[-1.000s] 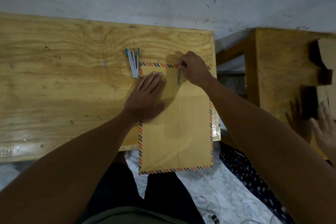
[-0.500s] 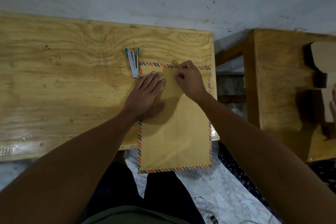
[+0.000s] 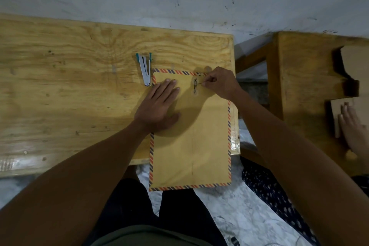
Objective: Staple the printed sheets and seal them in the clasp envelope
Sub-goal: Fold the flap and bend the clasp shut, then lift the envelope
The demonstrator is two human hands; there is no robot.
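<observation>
A tan envelope (image 3: 207, 146) with a red-and-blue striped border lies lengthwise on the wooden table (image 3: 69, 90), its near end hanging over the table's front edge. My left hand (image 3: 159, 106) rests flat on its upper left part, fingers spread. My right hand (image 3: 219, 83) pinches the thin closure string at the envelope's top right. The string runs to two round clasp buttons (image 3: 195, 86) on the folded flap. A silver stapler (image 3: 145, 69) with teal ends lies just left of the envelope's top corner. No printed sheets are visible.
A second wooden table (image 3: 305, 78) stands to the right across a gap. Another person's hand (image 3: 355, 132) rests on cardboard there. A grey wall runs behind both tables. Below the table edge are my dark trousers and a pale patterned floor.
My right hand has moved from over the clasp out to the right, uncovering the two buttons and drawing the string taut. My left hand has stayed flat on the envelope.
</observation>
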